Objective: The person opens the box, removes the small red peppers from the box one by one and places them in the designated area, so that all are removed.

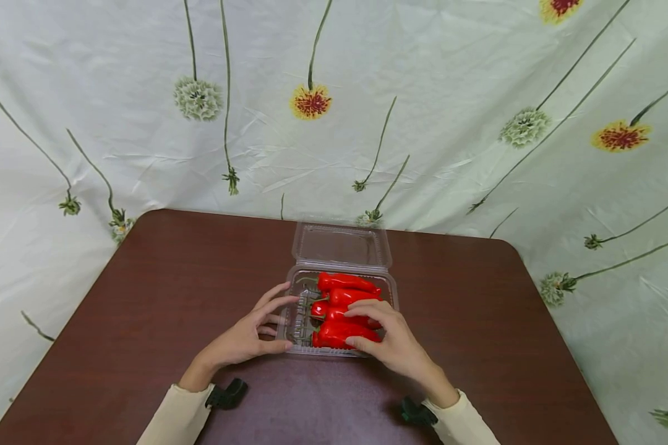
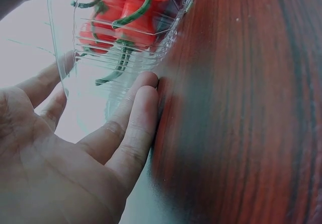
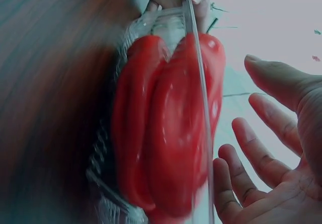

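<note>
A see-through plastic clamshell box (image 1: 301, 316) sits on the table with its lid (image 1: 342, 246) folded back. Several red peppers (image 1: 338, 334) with green stems lie in it side by side, stems toward the left. My left hand (image 1: 244, 334) is at the box's left side, fingers spread, with the thumb by the near left corner. In the left wrist view, two fingertips (image 2: 146, 98) come up against the box's wall. My right hand (image 1: 394, 339) hovers over the right ends of the peppers, fingers loosely bent. The right wrist view shows nothing in its grasp and a gap beside the peppers (image 3: 173, 133).
The dark brown wooden table (image 1: 200, 266) has rounded far corners. Behind it hangs a pale cloth (image 1: 256, 136) printed with flowers, which also runs down both sides. Black straps (image 1: 227, 394) circle both wrists over cream sleeves.
</note>
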`<state>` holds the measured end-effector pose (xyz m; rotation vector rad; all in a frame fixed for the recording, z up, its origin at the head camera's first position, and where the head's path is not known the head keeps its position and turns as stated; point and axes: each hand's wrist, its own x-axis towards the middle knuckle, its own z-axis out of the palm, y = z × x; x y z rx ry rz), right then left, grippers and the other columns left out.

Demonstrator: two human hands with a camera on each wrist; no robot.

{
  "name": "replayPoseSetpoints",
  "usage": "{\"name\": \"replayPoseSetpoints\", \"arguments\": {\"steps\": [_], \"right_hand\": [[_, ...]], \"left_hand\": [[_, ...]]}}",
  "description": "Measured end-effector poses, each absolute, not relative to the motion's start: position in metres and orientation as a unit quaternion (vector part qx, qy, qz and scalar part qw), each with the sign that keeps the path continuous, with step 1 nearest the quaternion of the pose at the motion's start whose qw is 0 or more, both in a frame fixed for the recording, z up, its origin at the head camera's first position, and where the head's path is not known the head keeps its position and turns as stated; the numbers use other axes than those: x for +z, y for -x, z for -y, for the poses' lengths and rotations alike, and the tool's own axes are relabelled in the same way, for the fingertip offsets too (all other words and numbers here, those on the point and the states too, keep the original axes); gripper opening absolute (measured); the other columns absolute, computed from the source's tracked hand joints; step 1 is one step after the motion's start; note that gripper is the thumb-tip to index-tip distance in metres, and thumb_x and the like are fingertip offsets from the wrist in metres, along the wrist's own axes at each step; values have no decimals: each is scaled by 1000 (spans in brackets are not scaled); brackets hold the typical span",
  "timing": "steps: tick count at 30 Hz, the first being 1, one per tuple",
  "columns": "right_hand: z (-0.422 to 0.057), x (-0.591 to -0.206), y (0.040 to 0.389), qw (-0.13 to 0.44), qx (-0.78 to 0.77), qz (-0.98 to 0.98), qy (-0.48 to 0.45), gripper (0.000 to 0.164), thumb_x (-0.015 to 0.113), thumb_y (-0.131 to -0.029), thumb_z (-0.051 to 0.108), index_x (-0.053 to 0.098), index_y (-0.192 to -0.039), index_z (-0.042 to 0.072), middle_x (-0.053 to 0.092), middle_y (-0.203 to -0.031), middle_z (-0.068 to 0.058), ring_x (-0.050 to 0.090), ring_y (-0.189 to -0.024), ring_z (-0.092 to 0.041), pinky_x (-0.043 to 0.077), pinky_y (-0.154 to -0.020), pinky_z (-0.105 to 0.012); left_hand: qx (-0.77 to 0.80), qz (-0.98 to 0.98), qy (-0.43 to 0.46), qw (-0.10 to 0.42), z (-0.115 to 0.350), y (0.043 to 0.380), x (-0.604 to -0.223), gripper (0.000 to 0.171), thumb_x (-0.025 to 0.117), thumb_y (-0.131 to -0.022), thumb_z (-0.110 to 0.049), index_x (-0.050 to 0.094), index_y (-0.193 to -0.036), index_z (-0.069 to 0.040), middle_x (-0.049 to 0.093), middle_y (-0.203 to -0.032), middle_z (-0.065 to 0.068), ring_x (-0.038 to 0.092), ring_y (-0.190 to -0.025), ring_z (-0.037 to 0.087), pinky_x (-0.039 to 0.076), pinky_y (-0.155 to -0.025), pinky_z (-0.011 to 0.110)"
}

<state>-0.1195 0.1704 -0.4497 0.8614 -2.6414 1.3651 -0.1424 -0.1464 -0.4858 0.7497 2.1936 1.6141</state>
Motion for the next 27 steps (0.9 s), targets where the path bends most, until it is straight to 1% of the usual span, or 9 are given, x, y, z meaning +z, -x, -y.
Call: {"name": "replayPoseSetpoints", "arguments": {"steps": [5, 10, 13, 18, 22, 27], "right_hand": [[-161, -453, 119, 16, 442, 846, -298, 41, 82, -84, 25, 69, -122, 20, 65, -127, 0, 55, -120, -19, 49, -95, -37], [-155, -453, 118, 12, 423, 856, -297, 42, 83, -83, 25, 69, -122, 22, 65, -128, 3, 54, -124, -17, 44, -103, -42], [-152, -453, 118, 17, 415, 857, -304, 42, 84, -83, 22, 69, -122, 23, 65, -127, 4, 54, -123, -16, 44, -103, -43], [-149, -456, 117, 33, 403, 859, -314, 44, 84, -82, 17, 69, -123, 22, 66, -126, 3, 54, -120, -16, 45, -99, -39], [-148, -459, 117, 41, 392, 862, -319, 46, 84, -82, 17, 68, -124, 22, 66, -127, 2, 53, -119, -16, 45, -98, -38], [-148, -460, 117, 43, 386, 864, -320, 46, 84, -82, 17, 68, -125, 23, 67, -126, 6, 54, -117, -15, 47, -96, -37]], "left_hand": [[565, -768, -258, 157, 146, 142, -487, 76, 78, -87, -20, 40, -153, -12, 7, -167, 3, 56, -119, 34, 51, -89, 33], [564, -769, -255, 157, 146, 141, -488, 76, 78, -87, -18, 40, -152, -13, 7, -167, 3, 57, -120, 34, 51, -89, 33], [565, -768, -257, 157, 146, 141, -487, 76, 78, -88, -18, 40, -153, -12, 7, -167, 3, 56, -120, 36, 51, -89, 33], [565, -767, -260, 155, 146, 142, -488, 76, 78, -88, -20, 39, -153, -12, 7, -167, 3, 56, -120, 37, 51, -89, 32], [566, -767, -261, 153, 146, 142, -488, 77, 79, -88, -20, 39, -153, -12, 7, -167, 3, 56, -120, 37, 51, -89, 31], [567, -766, -262, 150, 146, 142, -488, 77, 79, -87, -20, 39, -153, -12, 7, -167, 3, 57, -119, 36, 52, -89, 31]]}}
